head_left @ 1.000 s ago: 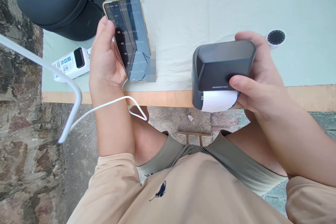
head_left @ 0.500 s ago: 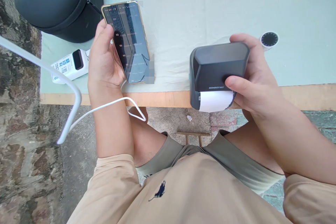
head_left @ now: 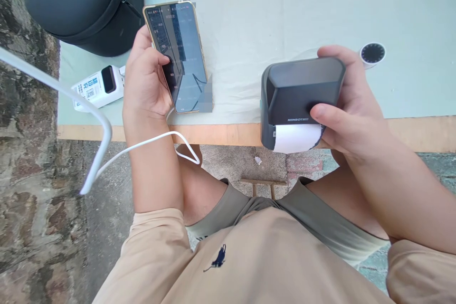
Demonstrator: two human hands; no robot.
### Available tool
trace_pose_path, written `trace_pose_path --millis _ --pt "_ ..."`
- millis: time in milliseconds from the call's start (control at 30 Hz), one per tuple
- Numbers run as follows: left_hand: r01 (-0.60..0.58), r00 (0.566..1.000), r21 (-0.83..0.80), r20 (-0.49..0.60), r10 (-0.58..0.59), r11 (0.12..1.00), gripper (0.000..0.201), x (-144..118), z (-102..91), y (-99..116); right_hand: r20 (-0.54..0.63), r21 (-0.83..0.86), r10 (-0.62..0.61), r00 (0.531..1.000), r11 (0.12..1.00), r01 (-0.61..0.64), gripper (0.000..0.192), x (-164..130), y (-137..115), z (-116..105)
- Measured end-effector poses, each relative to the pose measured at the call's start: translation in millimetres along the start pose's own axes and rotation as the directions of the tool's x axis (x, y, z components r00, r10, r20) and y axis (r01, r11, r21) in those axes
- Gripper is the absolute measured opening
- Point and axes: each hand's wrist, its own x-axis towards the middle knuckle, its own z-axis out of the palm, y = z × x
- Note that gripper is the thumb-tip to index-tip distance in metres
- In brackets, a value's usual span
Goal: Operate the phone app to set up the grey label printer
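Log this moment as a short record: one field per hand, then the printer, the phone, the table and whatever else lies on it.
left hand: holds the phone, thumb on its screen
right hand: grips the label printer, thumb on its front
label printer: dark grey, at the table's near edge, white label showing at its slot
phone: tilted, screen lit, white cable hanging below it
table: pale green cover, wooden edge
other items: black zipped bag at far left, white power bank beside the left hand, small round white item with a dark face behind the right hand

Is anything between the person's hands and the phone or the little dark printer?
Nothing visible. The left hand already grips the gold-edged smartphone, thumb on its screen; the right hand clasps the dark grey label printer.
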Motion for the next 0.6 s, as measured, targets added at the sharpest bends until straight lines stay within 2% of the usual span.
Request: trace_pose_path --millis 333,600 --pt "0.009 1.000 0.008 -0.015 -0.009 1.000 0.029 1.0 2.5 -4.8 0.003 0.006 0.003 1.000 1.000 -0.003 0.075 -2.0 1.3 -1.5" --pt "0.013 1.000 0.004 0.015 -0.013 1.000 0.036 -3.0 3.2 -1.3 0.025 0.007 -0.013 1.000 1.000 0.013 0.071 -0.9 2.5 -1.9"
